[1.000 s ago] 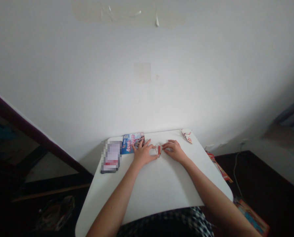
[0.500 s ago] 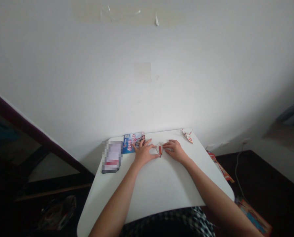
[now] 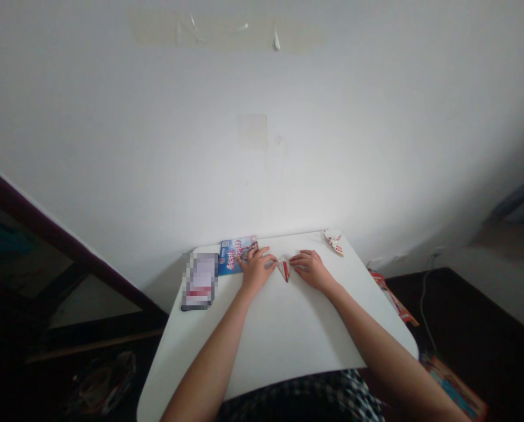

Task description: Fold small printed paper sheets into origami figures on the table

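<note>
At the far side of the white table (image 3: 297, 340), a small folded paper (image 3: 285, 268) lies between my hands, its point toward me. My left hand (image 3: 257, 271) has its fingers spread, some over the blue printed card (image 3: 232, 258), thumb and forefinger at the paper's left corner; my right hand (image 3: 310, 268) rests fingertips at the other corner, probably to steady it. Whether either pinches, I cannot tell. Phone (image 3: 201, 281) and crumpled paper (image 3: 333, 242) sit aside, perhaps for working space. The pale wall (image 3: 354, 146) bears tape marks; the floor (image 3: 459, 305) is dark.
</note>
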Motion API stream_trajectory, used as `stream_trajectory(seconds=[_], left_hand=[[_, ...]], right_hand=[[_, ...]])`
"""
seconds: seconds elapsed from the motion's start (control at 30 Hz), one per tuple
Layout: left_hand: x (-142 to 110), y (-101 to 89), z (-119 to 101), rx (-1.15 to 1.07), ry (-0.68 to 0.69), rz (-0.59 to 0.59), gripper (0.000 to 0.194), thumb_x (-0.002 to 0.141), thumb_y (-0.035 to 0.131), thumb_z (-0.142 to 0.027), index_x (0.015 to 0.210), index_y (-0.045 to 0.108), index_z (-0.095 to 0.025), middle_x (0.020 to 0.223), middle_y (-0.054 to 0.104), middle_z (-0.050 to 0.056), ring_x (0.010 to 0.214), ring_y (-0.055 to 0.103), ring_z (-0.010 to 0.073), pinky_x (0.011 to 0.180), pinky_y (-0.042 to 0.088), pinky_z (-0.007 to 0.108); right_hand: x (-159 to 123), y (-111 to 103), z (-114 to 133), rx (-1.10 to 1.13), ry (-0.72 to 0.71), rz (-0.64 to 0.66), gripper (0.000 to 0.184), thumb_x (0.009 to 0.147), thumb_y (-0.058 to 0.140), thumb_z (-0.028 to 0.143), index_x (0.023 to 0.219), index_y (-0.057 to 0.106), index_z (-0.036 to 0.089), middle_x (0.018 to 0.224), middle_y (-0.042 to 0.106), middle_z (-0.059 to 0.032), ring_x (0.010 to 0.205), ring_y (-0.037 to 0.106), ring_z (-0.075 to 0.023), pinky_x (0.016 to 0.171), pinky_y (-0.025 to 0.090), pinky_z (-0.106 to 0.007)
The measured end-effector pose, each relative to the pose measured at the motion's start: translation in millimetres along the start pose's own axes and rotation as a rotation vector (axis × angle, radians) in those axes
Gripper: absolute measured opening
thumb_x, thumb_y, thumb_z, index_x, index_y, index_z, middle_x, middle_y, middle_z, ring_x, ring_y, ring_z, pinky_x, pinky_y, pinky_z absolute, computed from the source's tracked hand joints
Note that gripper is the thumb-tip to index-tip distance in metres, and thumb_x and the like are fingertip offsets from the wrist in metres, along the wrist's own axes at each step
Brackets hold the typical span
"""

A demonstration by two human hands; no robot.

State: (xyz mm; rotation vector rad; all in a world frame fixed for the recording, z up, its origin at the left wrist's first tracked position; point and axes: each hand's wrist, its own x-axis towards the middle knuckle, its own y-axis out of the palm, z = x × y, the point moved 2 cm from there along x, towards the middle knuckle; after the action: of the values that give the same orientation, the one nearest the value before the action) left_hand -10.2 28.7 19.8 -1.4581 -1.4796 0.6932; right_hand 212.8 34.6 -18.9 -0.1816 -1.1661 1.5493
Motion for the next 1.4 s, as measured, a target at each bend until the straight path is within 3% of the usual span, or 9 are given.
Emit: stream_trajectory(seconds=[0.33, 0.9, 1.4], left_hand=[[4, 1.2, -2, -0.002, 0.066, -0.020, 0.014, 0.090, 0.068, -0.033, 0.097, 0.079, -0.039, 0.154, 0.056, -0.006, 0.151, 0.034, 0.0370, 0.116, 0.006, 0.086], [2, -2.1, 0, 0.025, 0.065, 0.024, 0.009, 0.085, 0.073, -0.041, 0.088, 0.079, -0.036, 0.155, 0.054, -0.008, 0.149, 0.038, 0.0382, 0.117, 0.000, 0.084], [-10, -2.7, -3, 0.099, 0.096, 0.060, 0.034, 0.078, 0.077, -0.058, 0.106, 0.076, -0.039, 0.161, 0.048, -0.004, 0.152, 0.034, 0.0383, 0.121, 0.003, 0.080]], right_hand=[[0, -2, 2, 0.008, 0.006, -0.004, 0.025, 0.090, 0.064, 0.025, 0.107, 0.079, 0.034, 0.116, 0.077, -0.0024, 0.127, 0.059, -0.0306, 0.111, 0.043, -0.056], [0, 0, 1, -0.014, 0.002, 0.001, 0.028, 0.087, 0.067, 0.020, 0.108, 0.080, 0.033, 0.116, 0.078, -0.0012, 0.127, 0.060, -0.0306, 0.110, 0.043, -0.054], [0, -2, 3, -0.035, 0.027, 0.027, 0.027, 0.088, 0.067, 0.021, 0.109, 0.079, 0.034, 0.119, 0.077, -0.0001, 0.128, 0.059, -0.0303, 0.111, 0.042, -0.053]])
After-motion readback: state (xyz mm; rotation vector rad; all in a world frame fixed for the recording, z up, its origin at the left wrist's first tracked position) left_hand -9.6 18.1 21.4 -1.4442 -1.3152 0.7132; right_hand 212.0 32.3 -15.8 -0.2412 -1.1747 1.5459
